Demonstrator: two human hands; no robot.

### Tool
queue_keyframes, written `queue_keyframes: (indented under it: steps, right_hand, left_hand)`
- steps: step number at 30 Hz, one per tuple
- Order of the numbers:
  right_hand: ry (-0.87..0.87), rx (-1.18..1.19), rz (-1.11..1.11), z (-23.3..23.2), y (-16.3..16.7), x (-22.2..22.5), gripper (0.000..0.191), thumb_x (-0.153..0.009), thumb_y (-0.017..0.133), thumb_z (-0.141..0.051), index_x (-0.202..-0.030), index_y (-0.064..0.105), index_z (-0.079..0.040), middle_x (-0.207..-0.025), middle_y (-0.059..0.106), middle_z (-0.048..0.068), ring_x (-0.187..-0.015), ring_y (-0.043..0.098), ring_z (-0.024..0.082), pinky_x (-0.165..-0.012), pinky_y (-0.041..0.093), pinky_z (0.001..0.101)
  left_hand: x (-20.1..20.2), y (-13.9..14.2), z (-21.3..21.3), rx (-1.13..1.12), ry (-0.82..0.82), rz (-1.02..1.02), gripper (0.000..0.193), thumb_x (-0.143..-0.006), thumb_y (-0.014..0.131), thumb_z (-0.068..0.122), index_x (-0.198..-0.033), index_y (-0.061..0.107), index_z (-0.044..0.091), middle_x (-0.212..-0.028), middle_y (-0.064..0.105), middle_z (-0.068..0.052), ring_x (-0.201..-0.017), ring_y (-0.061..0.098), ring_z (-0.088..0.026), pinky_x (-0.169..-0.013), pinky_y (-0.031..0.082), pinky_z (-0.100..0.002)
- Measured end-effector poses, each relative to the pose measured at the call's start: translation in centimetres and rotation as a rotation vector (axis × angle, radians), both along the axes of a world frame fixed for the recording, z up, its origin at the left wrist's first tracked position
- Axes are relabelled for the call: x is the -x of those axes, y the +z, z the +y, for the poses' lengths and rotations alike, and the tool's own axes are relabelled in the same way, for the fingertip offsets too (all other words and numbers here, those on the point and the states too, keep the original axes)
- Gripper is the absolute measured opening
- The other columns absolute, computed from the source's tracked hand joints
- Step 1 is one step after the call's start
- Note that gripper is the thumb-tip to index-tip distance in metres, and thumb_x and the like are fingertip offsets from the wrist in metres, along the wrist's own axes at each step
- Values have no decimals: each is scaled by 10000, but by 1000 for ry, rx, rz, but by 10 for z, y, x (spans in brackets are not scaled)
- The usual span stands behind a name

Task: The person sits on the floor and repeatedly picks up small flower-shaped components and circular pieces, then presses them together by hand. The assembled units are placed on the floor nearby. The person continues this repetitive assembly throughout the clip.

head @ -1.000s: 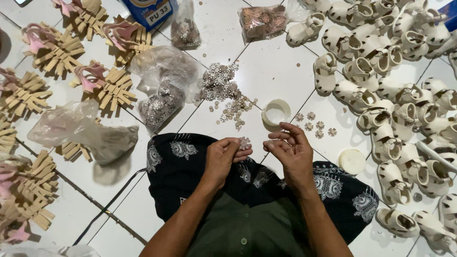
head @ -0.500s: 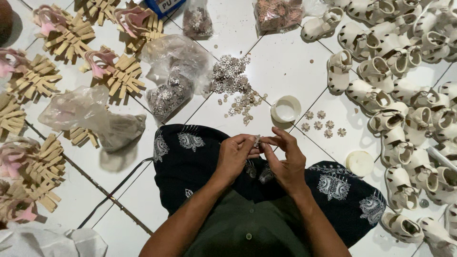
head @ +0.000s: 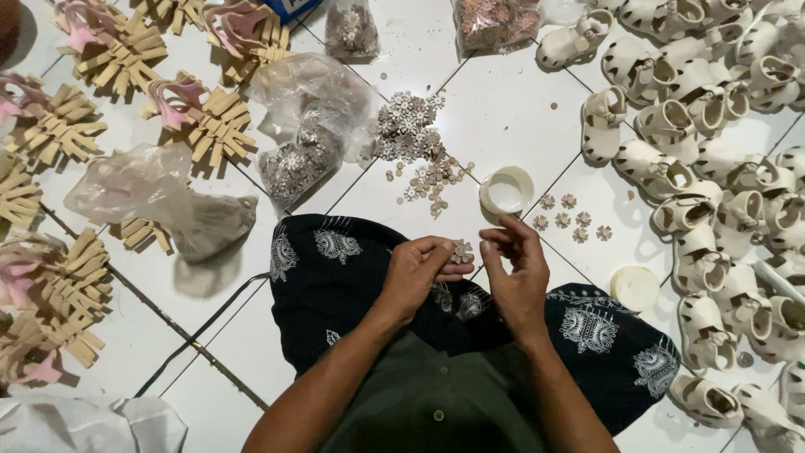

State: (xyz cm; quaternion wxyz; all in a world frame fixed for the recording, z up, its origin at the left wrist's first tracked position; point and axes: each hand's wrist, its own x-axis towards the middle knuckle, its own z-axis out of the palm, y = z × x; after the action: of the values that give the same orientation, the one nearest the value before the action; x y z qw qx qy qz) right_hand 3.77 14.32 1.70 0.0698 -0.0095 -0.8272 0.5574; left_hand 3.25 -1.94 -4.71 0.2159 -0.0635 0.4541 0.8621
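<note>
My left hand (head: 419, 273) pinches a small flower-shaped ornament (head: 460, 250) between thumb and fingers, above my lap and its black patterned cloth (head: 335, 277). My right hand (head: 516, 273) is close beside it, fingertips pinched together next to the flower; whether it holds a tiny piece is too small to tell. Ahead on the white tile floor lies a loose pile of flower ornaments and small round beads (head: 415, 143). A small white round cup (head: 506, 190) stands just past my right hand, with several finished flowers (head: 570, 220) lying to its right.
Many cream baby sandals (head: 713, 151) cover the floor at right. A white round lid (head: 635, 287) lies near my right knee. Clear plastic bags of ornaments (head: 306, 126) sit ahead, and beige strap pieces with pink parts (head: 109, 101) fill the left side.
My hands have come closer together over my lap, and the flower ornament sits pinched in my left hand with the right fingertips working at it. The view has shifted slightly.
</note>
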Motion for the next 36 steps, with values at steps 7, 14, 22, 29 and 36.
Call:
queue_keyframes:
  steps: [7, 14, 22, 29, 36]
  right_hand:
    - [-34, 271, -215, 4, 1, 2, 463, -932, 708, -14, -1360, 534, 25, -968, 727, 95, -880, 695, 121, -796, 580, 263]
    - [-44, 238, -201, 3, 7, 0, 466, -923, 708, -7, -1355, 538, 23, -946, 737, 82, -853, 701, 107, -753, 582, 234]
    - [-8, 287, -199, 2, 7, -3, 487, -916, 716, -7, -1359, 521, 43, -977, 732, 102, -895, 712, 123, -786, 598, 253]
    - [-61, 430, -269, 5, 3, 0, 472, -930, 692, 9, -1363, 512, 63, -934, 717, 120, -838, 700, 150, -751, 603, 280]
    - [-108, 516, -273, 6, -5, 0, 479, -930, 697, 10, -1363, 501, 70, -923, 710, 123, -865, 693, 152, -772, 593, 289]
  left_hand:
    - [0, 5, 4, 5, -28, -12, 351, -1056, 556, 273, -1093, 678, -54, -981, 766, -143, -900, 791, -237, -770, 641, -315]
    - [-3, 14, 6, 28, -38, 31, 265, -999, 688, 172, -1105, 703, -70, -904, 773, -139, -822, 747, -155, -722, 586, -254]
    - [-3, 15, 6, 117, -61, 51, 255, -990, 684, 168, -1091, 713, -64, -892, 774, -144, -809, 755, -154, -705, 601, -260]
    - [1, 19, 0, 18, -103, -61, 519, -1047, 479, 419, -1123, 681, -54, -940, 779, -173, -857, 795, -229, -748, 645, -303]
    - [-4, 18, 0, -12, -124, -43, 481, -1050, 537, 375, -1123, 703, -71, -990, 779, -161, -864, 777, -208, -760, 631, -292]
